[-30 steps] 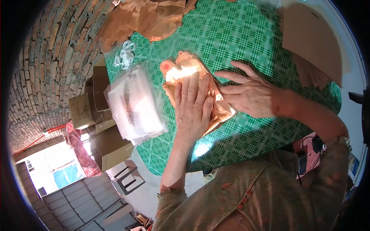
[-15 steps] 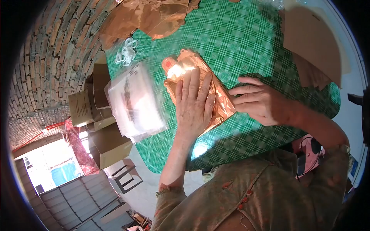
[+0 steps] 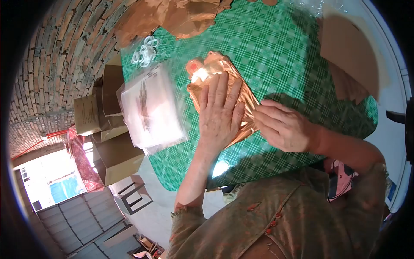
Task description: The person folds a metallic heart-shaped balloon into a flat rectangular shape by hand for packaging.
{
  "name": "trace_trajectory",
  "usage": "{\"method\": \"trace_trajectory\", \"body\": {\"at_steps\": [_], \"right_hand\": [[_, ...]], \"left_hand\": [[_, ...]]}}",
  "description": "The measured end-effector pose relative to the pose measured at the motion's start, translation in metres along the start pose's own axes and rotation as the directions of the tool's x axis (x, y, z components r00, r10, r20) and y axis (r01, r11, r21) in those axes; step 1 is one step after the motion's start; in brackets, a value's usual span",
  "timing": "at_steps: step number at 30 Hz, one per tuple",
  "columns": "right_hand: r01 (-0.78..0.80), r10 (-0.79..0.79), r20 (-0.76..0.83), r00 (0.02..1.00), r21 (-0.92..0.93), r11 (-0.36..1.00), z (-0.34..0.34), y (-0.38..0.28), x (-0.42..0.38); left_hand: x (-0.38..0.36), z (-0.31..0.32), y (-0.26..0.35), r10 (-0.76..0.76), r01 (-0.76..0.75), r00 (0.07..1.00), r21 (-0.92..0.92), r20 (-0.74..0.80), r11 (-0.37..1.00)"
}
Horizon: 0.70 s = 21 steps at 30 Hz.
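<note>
From my end, the left grip (image 3: 220, 117) lies spread flat on the copper foil packet (image 3: 248, 98) mid-surface (image 3: 278, 60), presumably steadying it, the right grip (image 3: 286, 131) bunched at its edge — pinching or not, I can't tell — and the dark print (image 3: 143, 103) on the clear bags (image 3: 163, 123) is unreadable

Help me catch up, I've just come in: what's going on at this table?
A person has the left hand flat on a copper-coloured foil package on a green checked table. The right hand is at the package's right edge; whether it grips the foil is hard to tell. A stack of clear plastic lies to the left, with white string-like loops beyond it.
</note>
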State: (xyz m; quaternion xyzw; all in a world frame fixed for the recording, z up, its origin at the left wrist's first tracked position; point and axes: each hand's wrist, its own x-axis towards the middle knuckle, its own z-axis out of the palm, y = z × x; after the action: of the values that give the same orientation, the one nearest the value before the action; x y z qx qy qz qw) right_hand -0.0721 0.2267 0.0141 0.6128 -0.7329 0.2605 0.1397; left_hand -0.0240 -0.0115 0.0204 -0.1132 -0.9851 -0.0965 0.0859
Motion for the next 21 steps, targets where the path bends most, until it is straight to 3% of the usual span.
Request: {"method": "trace_trajectory", "body": {"at_steps": [2,11,14,17,21], "right_hand": [[0.008,-0.010,-0.035,0.999,-0.046,0.999,-0.002,-0.008,-0.001],[-0.083,0.087,-0.054,0.995,0.066,0.994,-0.004,-0.023,-0.005],[-0.049,0.046,-0.144,0.989,-0.013,0.999,0.006,-0.013,0.004],[-0.138,0.143,-0.110,0.983,0.058,0.989,0.007,-0.003,0.014],[-0.065,0.057,-0.094,0.994,-0.081,0.995,0.007,0.013,0.028]], "left_hand": [[-0.001,0.001,-0.002,-0.007,0.007,1.000,-0.009,0.014,1.000],[-0.002,0.004,-0.003,0.008,-0.009,0.999,-0.021,-0.045,1.000],[-0.003,0.006,-0.005,0.023,-0.024,0.997,-0.017,-0.071,1.000],[-0.004,0.006,-0.004,0.025,-0.027,0.996,-0.021,-0.084,0.999],[-0.005,0.008,-0.006,0.030,-0.031,0.995,-0.008,-0.100,0.999]]}}
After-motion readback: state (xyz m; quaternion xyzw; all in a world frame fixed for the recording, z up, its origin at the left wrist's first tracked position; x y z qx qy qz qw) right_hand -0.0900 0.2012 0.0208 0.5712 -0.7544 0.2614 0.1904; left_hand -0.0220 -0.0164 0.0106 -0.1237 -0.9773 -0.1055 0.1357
